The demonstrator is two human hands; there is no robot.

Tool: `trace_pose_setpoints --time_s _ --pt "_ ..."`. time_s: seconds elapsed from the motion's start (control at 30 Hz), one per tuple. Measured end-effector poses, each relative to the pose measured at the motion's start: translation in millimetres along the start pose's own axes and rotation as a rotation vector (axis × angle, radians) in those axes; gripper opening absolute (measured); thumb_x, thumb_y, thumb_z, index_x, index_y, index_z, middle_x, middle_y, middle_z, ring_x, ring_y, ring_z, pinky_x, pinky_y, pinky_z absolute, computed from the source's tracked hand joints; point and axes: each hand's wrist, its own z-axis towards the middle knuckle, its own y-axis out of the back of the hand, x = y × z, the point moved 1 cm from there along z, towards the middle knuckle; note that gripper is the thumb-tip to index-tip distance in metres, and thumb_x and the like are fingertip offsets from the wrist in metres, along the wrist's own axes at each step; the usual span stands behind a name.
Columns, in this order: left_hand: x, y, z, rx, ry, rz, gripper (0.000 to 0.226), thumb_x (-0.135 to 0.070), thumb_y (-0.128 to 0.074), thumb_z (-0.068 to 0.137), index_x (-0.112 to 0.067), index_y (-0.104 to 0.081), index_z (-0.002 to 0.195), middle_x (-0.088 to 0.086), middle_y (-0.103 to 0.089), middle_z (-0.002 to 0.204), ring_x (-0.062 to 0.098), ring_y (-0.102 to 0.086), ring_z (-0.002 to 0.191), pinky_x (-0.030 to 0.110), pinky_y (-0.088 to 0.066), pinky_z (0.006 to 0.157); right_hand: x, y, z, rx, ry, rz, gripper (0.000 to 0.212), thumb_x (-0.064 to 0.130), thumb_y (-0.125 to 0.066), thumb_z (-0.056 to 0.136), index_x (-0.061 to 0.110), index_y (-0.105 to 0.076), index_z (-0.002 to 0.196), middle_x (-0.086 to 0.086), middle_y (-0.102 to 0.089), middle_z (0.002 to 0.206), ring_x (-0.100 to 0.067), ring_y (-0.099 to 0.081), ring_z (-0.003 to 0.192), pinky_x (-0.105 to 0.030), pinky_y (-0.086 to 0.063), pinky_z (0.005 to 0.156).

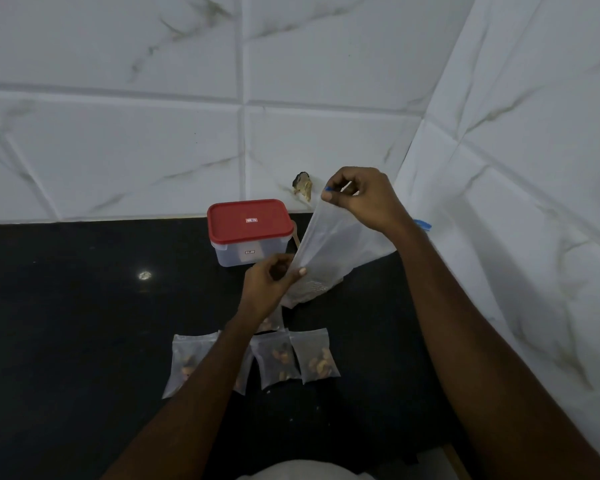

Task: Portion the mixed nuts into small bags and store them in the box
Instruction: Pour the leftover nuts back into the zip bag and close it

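Observation:
A large clear plastic bag (329, 247) stands on the black counter (84, 306), with what look like a few nuts at its bottom. My right hand (364, 199) pinches its top edge up high. My left hand (271, 282) pinches the same edge lower down, at the bag's left side. Several small clear bags of nuts (314, 356) lie in a row in front of me, partly hidden under my left forearm. A clear box with a red lid (250, 230) stands shut behind them, near the wall.
White marble-look tiled walls meet in a corner at the right. A small dark chipped spot (302, 186) marks the wall base. A wooden handle (296, 237) pokes out beside the box. Something blue (422, 224) peeks from behind my right wrist.

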Motion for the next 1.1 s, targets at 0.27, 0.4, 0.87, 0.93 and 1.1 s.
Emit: trace_pose_setpoints --time_s 0.27,0.4,0.87,0.93,1.1 --pt "2.6 -4.6 5.9 0.012 0.024 0.058 0.005 -0.029 -0.069 0.088 -0.025 -0.068 0.092 -0.008 -0.07 0.091 0.004 -0.066 0.088 0.029 -0.054 0.081 -2.8 -7.3 -0.1 -0.075 0.011 0.006 0.01 0.02 -0.08 0.08 0.013 -0.077 0.086 0.009 -0.069 0.079 -0.01 -0.064 0.071 -0.027 -0.054 0.07" --pt "-10.5 -4.0 6.2 0.086 0.008 0.019 0.02 -0.034 -0.068 0.089 -0.017 -0.066 0.1 -0.005 -0.068 0.093 0.005 -0.065 0.086 0.025 -0.054 0.077 -2.4 -12.7 -4.1 -0.074 -0.002 0.106 0.019 0.021 -0.081 0.08 0.014 -0.075 0.097 0.009 -0.069 0.088 0.002 -0.06 0.074 -0.005 -0.042 0.067" --pt "-50.4 20.8 42.2 -0.086 -0.059 -0.202 0.027 -0.027 -0.059 0.097 -0.002 -0.066 0.101 0.012 -0.071 0.096 0.029 -0.067 0.095 0.054 -0.052 0.09 -68.3 -22.1 -99.2 -0.883 -0.437 0.386 0.015 0.017 -0.059 0.096 0.012 -0.063 0.109 0.008 -0.062 0.101 0.007 -0.056 0.085 -0.006 -0.041 0.072" --pt "-53.3 22.9 42.3 -0.062 -0.045 -0.21 0.026 -0.027 -0.058 0.097 -0.002 -0.066 0.102 0.011 -0.072 0.097 0.025 -0.067 0.095 0.048 -0.054 0.091 -92.4 -24.5 -96.5 -0.747 -0.608 0.499 0.026 0.014 -0.056 0.098 0.013 -0.058 0.124 0.007 -0.061 0.112 0.008 -0.056 0.092 0.0 -0.04 0.075" --pt "-59.3 30.3 44.0 -0.009 -0.054 -0.269 0.012 -0.018 -0.055 0.098 -0.01 -0.065 0.098 0.006 -0.072 0.092 0.006 -0.068 0.083 0.02 -0.053 0.073 -126.0 -24.7 -76.6 -0.391 -0.662 0.606 0.051 0.008 -0.056 0.099 0.012 -0.038 0.147 0.0 -0.05 0.141 -0.013 -0.047 0.13 -0.02 -0.037 0.1"
